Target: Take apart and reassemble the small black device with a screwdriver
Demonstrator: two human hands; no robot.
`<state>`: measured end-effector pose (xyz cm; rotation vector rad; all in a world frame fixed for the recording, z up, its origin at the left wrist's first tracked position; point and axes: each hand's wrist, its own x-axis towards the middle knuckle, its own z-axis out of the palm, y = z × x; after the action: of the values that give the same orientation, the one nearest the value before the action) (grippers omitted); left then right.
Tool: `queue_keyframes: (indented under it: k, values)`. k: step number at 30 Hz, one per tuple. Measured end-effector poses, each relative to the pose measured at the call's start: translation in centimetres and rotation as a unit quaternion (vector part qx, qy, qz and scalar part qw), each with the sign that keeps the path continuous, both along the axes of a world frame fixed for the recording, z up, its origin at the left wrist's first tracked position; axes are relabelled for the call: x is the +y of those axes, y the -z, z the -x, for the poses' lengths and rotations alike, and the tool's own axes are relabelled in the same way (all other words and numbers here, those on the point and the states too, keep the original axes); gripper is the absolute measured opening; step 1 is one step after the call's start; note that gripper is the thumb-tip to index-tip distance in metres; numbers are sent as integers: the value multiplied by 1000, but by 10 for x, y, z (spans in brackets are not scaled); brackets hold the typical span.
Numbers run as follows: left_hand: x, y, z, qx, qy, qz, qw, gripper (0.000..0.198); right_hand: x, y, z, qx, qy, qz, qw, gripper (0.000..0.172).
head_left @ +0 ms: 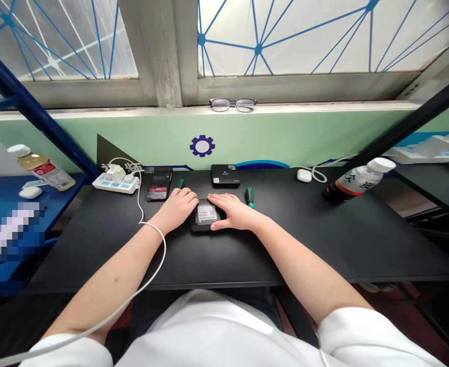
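A small black box-shaped device (205, 225) lies flat on the desk, a silver-white barcode label (207, 213) on its upper face. My right hand (232, 211) holds the device's right side, fingers along the far edge and thumb at the near right. At its far left corner, my left hand (178, 206) has bent fingers held together; whatever is under the fingertips is hidden. Just behind my left hand shows the green handle of a screwdriver (180, 183). A second green-and-black screwdriver (249, 197) lies beyond my right hand. Farther back rests a flat black square box (225, 176).
A phone (159, 184) and a white power strip (116, 182) lie at the back left. A white cable (162, 260) crosses over my left forearm. To the right are a white earbud case (304, 175) and a dark bottle (356, 181). Glasses (233, 105) rest on the sill.
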<state>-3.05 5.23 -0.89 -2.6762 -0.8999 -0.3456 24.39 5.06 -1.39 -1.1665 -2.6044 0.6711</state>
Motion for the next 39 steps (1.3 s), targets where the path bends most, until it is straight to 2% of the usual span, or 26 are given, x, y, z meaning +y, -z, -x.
queue_keyframes:
  k: [6, 10, 13, 17, 22, 27, 39]
  values:
    - [4, 8, 6, -66, -12, 38, 997, 25, 0, 0, -1, 1, 1, 5, 1000, 110]
    - [8, 8, 19, -116, -106, 41, 987, 28, 1, 0, -1, 7, 1, 7, 1000, 109]
    - [11, 7, 27, -104, -147, 49, 982, 24, 1, 1, -1, 6, 7, 11, 1000, 110]
    - [13, 10, 26, -75, -152, 52, 984, 21, 1, 1, -1, 10, 6, 10, 1000, 108]
    - [16, 14, 14, -63, -140, 46, 987, 17, 1, 1, -2, 15, 1, 7, 1000, 106]
    - [15, 12, 5, -53, -139, 45, 988, 21, 0, 1, -2, 13, 2, 8, 1000, 106]
    - [17, 12, 2, -46, -147, 35, 987, 20, 3, 6, -5, 22, 0, -2, 1000, 104]
